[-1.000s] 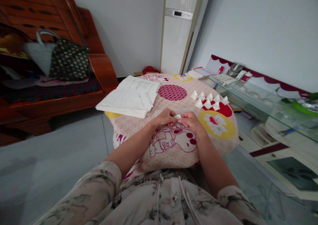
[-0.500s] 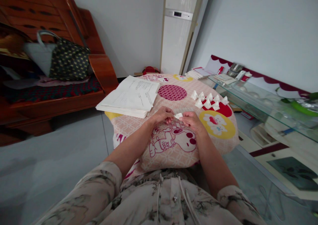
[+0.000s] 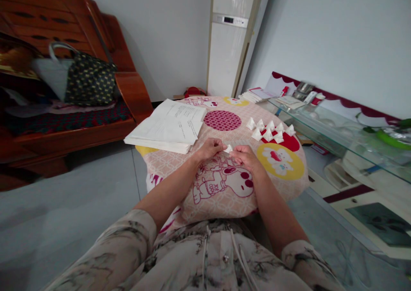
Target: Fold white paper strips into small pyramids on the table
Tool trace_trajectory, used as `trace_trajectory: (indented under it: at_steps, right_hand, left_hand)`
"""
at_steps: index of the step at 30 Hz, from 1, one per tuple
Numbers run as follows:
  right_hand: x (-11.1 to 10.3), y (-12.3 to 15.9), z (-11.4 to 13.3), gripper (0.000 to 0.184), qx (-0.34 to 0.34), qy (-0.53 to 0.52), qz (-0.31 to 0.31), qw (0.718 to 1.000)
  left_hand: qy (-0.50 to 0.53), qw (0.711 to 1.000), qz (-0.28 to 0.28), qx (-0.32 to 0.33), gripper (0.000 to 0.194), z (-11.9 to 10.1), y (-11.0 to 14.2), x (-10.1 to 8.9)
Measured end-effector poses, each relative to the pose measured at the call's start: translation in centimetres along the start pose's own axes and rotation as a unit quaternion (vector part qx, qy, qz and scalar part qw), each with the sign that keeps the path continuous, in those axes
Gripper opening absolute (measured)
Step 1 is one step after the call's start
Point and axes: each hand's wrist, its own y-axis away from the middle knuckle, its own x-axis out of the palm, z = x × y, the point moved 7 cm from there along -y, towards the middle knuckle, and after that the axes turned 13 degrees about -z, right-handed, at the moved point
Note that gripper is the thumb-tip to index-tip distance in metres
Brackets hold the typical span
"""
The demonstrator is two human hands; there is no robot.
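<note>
Between my hands, above the near part of the cloth-covered table, is a small piece of folded white paper [image 3: 228, 149]. My left hand [image 3: 210, 148] pinches its left side with thumb and fingers. From the other side, my right hand [image 3: 244, 156] grips its right edge, the fingers curled together. My fingertips hide part of the folds. Several white folded paper pyramids [image 3: 269, 135] stand in two rows to the right, beyond my right hand. On the left, past my left hand, lies a thick stack of printed paper sheets [image 3: 167, 122].
The table wears a pink patterned cloth [image 3: 183, 188]. Along its right side runs a glass shelf [image 3: 340, 132] holding cups and other small items. A wooden bench [image 3: 135, 94] with a dark patterned bag [image 3: 91, 79] stands at the left; a tall white cabinet-like unit [image 3: 227, 55] is behind.
The folded paper has turned between my fingers, showing a flat squarish face half a second ago and a pointed shape now. Both hands stay in nearly the same place. The pyramids have not moved.
</note>
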Motion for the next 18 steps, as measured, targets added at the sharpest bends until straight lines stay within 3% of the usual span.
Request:
trace_trajectory:
  at_steps: [7,12,18]
  right_hand:
    - [0.0,0.0,-0.2,0.026,-0.014,0.019,0.008,1.000]
    - [0.9,0.2,-0.4,0.027,0.014,0.025,0.044,0.999]
    - [0.8,-0.1,0.0,0.027,-0.024,0.020,0.011,0.999]
  left_hand:
    - [0.019,0.998,0.062,-0.026,0.041,0.7,0.5,0.9]
    - [0.015,0.999,0.046,0.006,0.032,0.1,0.5,1.0]
    - [0.025,0.998,0.051,0.008,0.029,0.2,0.6,1.0]
